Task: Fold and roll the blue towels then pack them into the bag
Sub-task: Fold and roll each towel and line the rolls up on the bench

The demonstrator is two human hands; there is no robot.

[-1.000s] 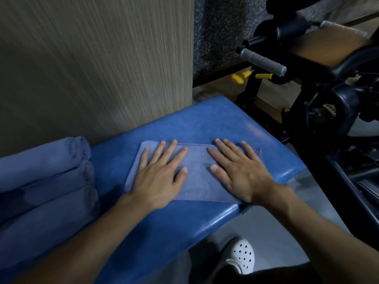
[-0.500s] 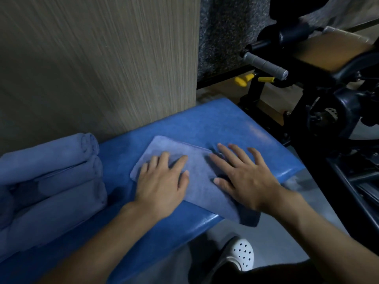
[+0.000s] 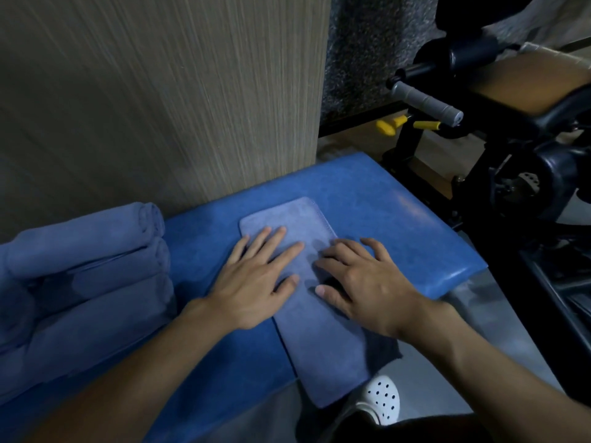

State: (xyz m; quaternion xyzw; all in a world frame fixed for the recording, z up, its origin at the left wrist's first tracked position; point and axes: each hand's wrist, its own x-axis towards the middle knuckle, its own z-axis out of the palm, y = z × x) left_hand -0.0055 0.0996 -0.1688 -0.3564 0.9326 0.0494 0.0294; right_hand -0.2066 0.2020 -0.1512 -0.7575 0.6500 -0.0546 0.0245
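Observation:
A folded blue towel lies lengthwise on the blue padded bench, its far end toward the wall and its near end hanging over the bench's front edge. My left hand rests flat on the towel's left side with straight fingers. On the right side my right hand presses down, fingers slightly bent. Several rolled blue towels are stacked at the bench's left end. No bag is in view.
A wood-grain wall panel rises right behind the bench. A black exercise machine with a grey handle and yellow knobs stands to the right. A white perforated shoe shows on the grey floor below the bench edge.
The towel has been turned from lying crosswise to lengthwise, its near end now hanging over the bench's front edge. Both hands stayed on it and turned with it.

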